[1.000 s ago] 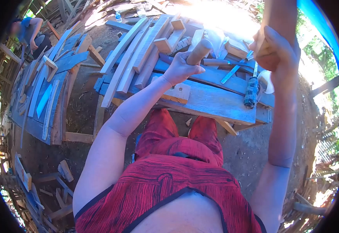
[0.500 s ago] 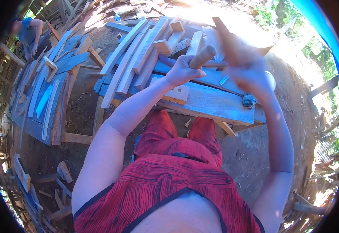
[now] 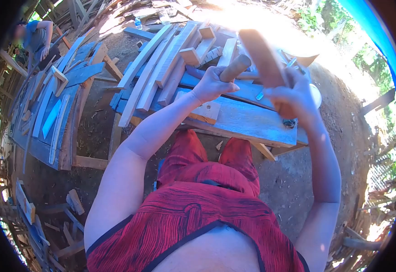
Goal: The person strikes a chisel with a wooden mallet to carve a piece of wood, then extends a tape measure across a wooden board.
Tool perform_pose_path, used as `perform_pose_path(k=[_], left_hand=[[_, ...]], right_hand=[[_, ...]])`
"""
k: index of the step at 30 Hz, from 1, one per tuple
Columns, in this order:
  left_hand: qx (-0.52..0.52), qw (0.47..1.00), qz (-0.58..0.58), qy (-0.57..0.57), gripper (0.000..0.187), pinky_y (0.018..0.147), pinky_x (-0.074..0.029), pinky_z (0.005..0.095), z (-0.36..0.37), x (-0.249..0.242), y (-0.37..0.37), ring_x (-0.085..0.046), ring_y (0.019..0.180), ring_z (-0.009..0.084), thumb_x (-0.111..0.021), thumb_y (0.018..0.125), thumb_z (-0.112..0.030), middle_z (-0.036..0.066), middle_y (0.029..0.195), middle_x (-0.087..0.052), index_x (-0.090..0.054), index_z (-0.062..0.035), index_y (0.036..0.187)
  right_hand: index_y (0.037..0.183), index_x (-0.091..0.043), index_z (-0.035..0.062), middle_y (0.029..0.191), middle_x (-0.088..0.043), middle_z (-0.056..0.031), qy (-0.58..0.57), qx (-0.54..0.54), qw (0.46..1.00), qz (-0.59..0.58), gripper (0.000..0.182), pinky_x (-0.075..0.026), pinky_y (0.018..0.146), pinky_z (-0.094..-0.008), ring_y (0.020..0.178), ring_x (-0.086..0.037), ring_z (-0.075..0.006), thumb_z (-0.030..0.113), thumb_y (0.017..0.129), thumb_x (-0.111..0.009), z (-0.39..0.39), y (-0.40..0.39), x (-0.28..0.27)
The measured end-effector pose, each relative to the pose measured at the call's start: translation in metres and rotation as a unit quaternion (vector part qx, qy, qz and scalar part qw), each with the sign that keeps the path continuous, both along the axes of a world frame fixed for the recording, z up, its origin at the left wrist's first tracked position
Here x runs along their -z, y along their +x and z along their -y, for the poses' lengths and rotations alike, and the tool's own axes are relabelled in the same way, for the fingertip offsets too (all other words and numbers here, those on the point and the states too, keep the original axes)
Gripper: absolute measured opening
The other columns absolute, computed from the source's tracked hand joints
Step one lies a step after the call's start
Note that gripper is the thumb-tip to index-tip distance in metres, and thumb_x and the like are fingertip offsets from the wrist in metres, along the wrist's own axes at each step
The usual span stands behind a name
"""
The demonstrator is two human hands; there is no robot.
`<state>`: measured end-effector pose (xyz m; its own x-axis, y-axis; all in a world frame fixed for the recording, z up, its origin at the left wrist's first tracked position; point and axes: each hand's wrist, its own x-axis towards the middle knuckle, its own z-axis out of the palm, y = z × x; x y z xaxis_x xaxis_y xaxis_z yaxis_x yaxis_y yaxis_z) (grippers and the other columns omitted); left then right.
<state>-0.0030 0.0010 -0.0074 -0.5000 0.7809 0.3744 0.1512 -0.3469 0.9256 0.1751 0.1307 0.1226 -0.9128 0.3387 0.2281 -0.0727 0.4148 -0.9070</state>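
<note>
Nearest, at the near edge of the tabletop point(image 3: 257, 120), left of its near right corner, lies a pale wooden block point(image 3: 206, 110) with a small dark hole in its upper face. Just above and beyond it is the left hand point(image 3: 212, 84), closed firmly round a wooden handle point(image 3: 237, 68); the handle leans, its blunt round end pointing up toward the far right, while its lower part is hidden by the fist, so whether it touches the block cannot be told. To the right, above the right end of the tabletop, the right hand point(image 3: 293, 93) is wrapped about a long piece of wood point(image 3: 264, 56), both blurred. That piece's long axis slants from a near right end by the palm to a far left end over the middle of the tabletop. The relation that seems to count is this: the handle's round end lies left of the right hand, close to the long piece's left side, with a gap visible between them; the left hand is the nearer to the block. Below the right hand, near the right corner, a dark lump point(image 3: 290, 123) shows only partly. Farther off, long beams point(image 3: 150, 61) lie slantwise across the tabletop's left end, beside a purple curved object point(image 3: 194, 70). Farthest, beyond a second table point(image 3: 66, 136) at left, another person point(image 3: 37, 38) bends forward.
</note>
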Motion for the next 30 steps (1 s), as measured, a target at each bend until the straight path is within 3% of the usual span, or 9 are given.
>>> perform_pose_path(k=[3, 6, 9, 11, 13, 15, 21, 27, 30], left_hand=[[-0.006, 1.000, 0.000, -0.006, 0.019, 0.057, -0.040, 0.0216, 0.001, 0.002, 0.002, -0.047, 0.062, 0.0039, -0.076, 0.069, -0.012, -0.004, 0.068, -0.054, -0.059, -0.0050, 0.072], [-0.004, 1.000, -0.007, -0.010, 0.019, 0.057, -0.040, 0.0216, 0.001, 0.001, 0.002, -0.047, 0.062, 0.0038, -0.076, 0.069, -0.012, -0.004, 0.068, -0.054, -0.059, -0.0052, 0.072], [0.002, 1.000, -0.001, -0.004, 0.019, 0.056, -0.040, 0.0216, -0.001, 0.001, 0.001, -0.047, 0.062, 0.0038, -0.076, 0.069, -0.012, -0.004, 0.067, -0.054, -0.058, -0.0055, 0.072], [0.008, 1.000, 0.003, -0.004, 0.019, 0.056, -0.040, 0.0215, 0.000, -0.001, 0.001, -0.047, 0.062, 0.0038, -0.076, 0.069, -0.012, -0.004, 0.068, -0.054, -0.058, -0.0056, 0.072], [-0.014, 1.000, -0.011, -0.004, 0.019, 0.056, -0.039, 0.0213, 0.005, -0.002, 0.005, -0.047, 0.062, 0.0039, -0.076, 0.070, -0.011, -0.004, 0.067, -0.054, -0.058, -0.0059, 0.072], [-0.039, 0.999, -0.003, 0.005, 0.018, 0.055, -0.040, 0.0212, 0.011, -0.004, 0.006, -0.048, 0.061, 0.0038, -0.075, 0.070, -0.010, -0.004, 0.067, -0.054, -0.058, -0.0060, 0.072], [-0.133, 0.988, 0.009, 0.071, 0.017, 0.053, -0.041, 0.0214, 0.004, 0.009, -0.004, -0.049, 0.058, 0.0035, -0.075, 0.071, -0.009, -0.004, 0.066, -0.055, -0.058, -0.0061, 0.072], [-0.209, 0.974, 0.015, 0.082, 0.016, 0.050, -0.041, 0.0215, 0.018, 0.003, -0.005, -0.049, 0.054, 0.0035, -0.073, 0.072, -0.010, -0.003, 0.063, -0.055, -0.057, -0.0063, 0.072], [-0.227, 0.964, 0.071, 0.118, 0.016, 0.045, -0.040, 0.0213, 0.025, 0.006, -0.015, -0.049, 0.048, 0.0046, -0.071, 0.075, -0.009, -0.002, 0.060, -0.053, -0.055, -0.0059, 0.075]], right_hand=[[0.097, -0.060, -0.0027, 0.078, -0.064, -0.0074, -0.035, 0.090, 0.994, -0.056, 0.036, -0.047, 0.061, -0.0255, 0.067, -0.060, -0.0119, 0.022, 0.072, -0.070, -0.005, 0.012, -0.029], [0.091, -0.059, -0.0013, 0.073, -0.061, -0.0072, -0.177, 0.020, 0.957, -0.227, 0.033, -0.046, 0.061, -0.0259, 0.064, -0.059, -0.0114, 0.023, 0.072, -0.072, -0.004, 0.012, -0.020], [0.091, -0.059, -0.0012, 0.074, -0.061, -0.0074, 0.055, 0.123, 0.991, 0.007, 0.039, -0.047, 0.064, -0.0273, 0.068, -0.058, -0.0113, 0.025, 0.067, -0.075, 0.002, 0.001, 0.014], [0.096, -0.057, -0.0004, 0.081, -0.061, -0.0070, 0.157, 0.045, 0.986, 0.036, 0.047, -0.047, 0.067, -0.0283, 0.075, -0.058, -0.0104, 0.025, 0.063, -0.079, 0.001, 0.008, 0.022], [0.104, -0.054, -0.0007, 0.087, -0.061, -0.0071, 0.064, 0.011, 0.994, 0.091, 0.056, -0.047, 0.070, -0.0286, 0.080, -0.058, -0.0117, 0.027, 0.062, -0.080, -0.004, 0.014, 0.010], [0.107, -0.053, -0.0021, 0.091, -0.061, -0.0085, -0.061, 0.020, 0.998, -0.023, 0.060, -0.047, 0.071, -0.0288, 0.082, -0.059, -0.0144, 0.025, 0.062, -0.080, 0.001, 0.021, 0.012], [0.102, -0.055, -0.0034, 0.094, -0.063, -0.0100, -0.120, 0.076, 0.986, 0.090, 0.055, -0.049, 0.071, -0.0306, 0.082, -0.060, -0.0170, 0.023, 0.061, -0.081, 0.001, 0.028, 0.099], [0.100, -0.052, -0.0028, 0.093, -0.064, -0.0176, -0.028, 0.033, 0.977, 0.209, 0.063, -0.049, 0.073, -0.0372, 0.084, -0.063, -0.0263, 0.036, 0.059, -0.081, 0.035, 0.032, 0.179], [0.103, -0.045, -0.0010, 0.094, -0.062, -0.0254, 0.132, 0.039, 0.951, 0.276, 0.077, -0.047, 0.078, -0.0461, 0.090, -0.061, -0.0415, 0.052, 0.057, -0.077, 0.044, 0.030, 0.192]])
